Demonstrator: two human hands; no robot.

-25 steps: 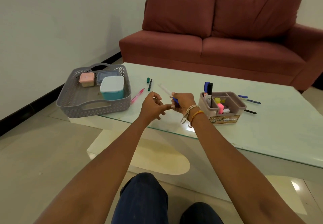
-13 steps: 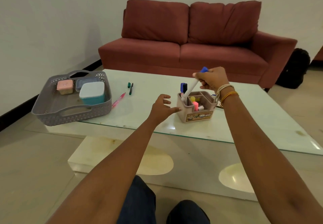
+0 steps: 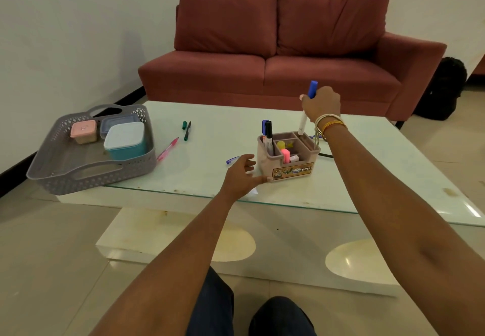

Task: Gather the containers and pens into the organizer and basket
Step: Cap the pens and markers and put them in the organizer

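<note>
My right hand (image 3: 321, 104) has its fingers curled round a white marker with a blue cap (image 3: 307, 107), held nearly upright with its lower end dipping into the back right compartment of the organizer (image 3: 288, 157). My left hand (image 3: 240, 174) sits relaxed, fingers loosely spread, thumb touching the organizer's front left corner on the glass table (image 3: 367, 178). The sticker on the organizer's front reads "OPEL". Two markers, blue and black (image 3: 268, 136), stand in its left compartment; a pink highlighter (image 3: 285, 155) stands in the front. A blue pen (image 3: 232, 160) lies just beyond my left fingers. Farther left lie a pink pen (image 3: 168, 149) and a green pen (image 3: 187, 130). The grey basket (image 3: 78, 175) holds a teal container (image 3: 125, 140), a pink container (image 3: 83, 131) and a clear one (image 3: 115, 123).
</note>
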